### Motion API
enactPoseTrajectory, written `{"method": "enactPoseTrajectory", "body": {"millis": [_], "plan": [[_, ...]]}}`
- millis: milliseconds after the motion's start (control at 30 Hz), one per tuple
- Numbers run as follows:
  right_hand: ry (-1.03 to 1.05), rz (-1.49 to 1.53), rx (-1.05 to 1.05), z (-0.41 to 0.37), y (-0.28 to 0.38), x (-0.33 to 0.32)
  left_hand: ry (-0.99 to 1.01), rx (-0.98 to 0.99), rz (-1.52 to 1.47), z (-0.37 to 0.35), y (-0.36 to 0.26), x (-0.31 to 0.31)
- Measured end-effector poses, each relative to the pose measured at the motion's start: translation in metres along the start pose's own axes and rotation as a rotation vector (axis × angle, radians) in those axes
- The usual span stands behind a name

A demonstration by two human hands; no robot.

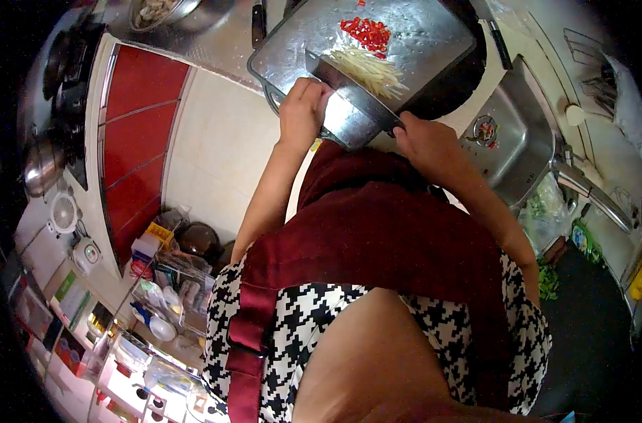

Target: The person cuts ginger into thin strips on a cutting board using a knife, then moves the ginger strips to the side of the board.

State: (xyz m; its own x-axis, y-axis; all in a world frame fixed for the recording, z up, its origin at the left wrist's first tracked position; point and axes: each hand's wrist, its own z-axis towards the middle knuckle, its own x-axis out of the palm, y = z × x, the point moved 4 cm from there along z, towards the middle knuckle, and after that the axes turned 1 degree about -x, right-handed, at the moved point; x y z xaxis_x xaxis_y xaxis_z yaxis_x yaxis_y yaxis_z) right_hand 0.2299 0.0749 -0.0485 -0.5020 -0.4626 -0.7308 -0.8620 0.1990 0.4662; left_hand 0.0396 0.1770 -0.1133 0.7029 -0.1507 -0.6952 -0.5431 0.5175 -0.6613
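A cleaver [351, 90] lies across the near part of a metal cutting board [433, 35], its blade beside a pile of pale thin strips [374, 70]. My right hand [426, 141] is wrapped round the cleaver's handle. My left hand [304, 111] is closed at the board's near left edge, with its fingers against the blade; whether they pinch anything is hidden. Chopped red pieces [367, 34] form a small heap beyond the pale strips.
A metal sink [518, 141] with a tap [594, 194] is on the right. Knives lie left [258, 25] and right [499, 44] of the board. A bowl of food [159, 10] stands at the upper left.
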Motion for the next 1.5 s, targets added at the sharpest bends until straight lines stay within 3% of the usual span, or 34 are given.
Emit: {"method": "enactPoseTrajectory", "body": {"millis": [267,500,567,667,800,1167,1500], "plan": [[-0.158,-0.071,-0.025,0.036,0.007,0.023,0.027,-0.017,0.014,0.001,0.002,0.001],[-0.364,0.019,-0.056,0.01,0.006,-0.026,-0.008,0.089,0.062,0.008,-0.009,0.002],[-0.42,0.069,-0.044,0.003,-0.006,-0.036,-0.015,0.019,0.046,0.011,-0.012,0.003],[-0.489,0.065,0.061,-0.005,-0.02,-0.042,-0.026,0.052,0.043,0.024,-0.026,0.004],[-0.434,0.125,0.12,-0.012,-0.036,-0.04,0.086,0.094,0.205,0.036,-0.032,0.014],[-0.406,0.172,0.095,-0.018,-0.042,-0.035,0.203,0.057,0.094,0.038,-0.016,0.008],[-0.435,0.165,0.079,-0.012,-0.046,-0.036,0.132,0.225,0.024,0.045,-0.034,0.014]]}}
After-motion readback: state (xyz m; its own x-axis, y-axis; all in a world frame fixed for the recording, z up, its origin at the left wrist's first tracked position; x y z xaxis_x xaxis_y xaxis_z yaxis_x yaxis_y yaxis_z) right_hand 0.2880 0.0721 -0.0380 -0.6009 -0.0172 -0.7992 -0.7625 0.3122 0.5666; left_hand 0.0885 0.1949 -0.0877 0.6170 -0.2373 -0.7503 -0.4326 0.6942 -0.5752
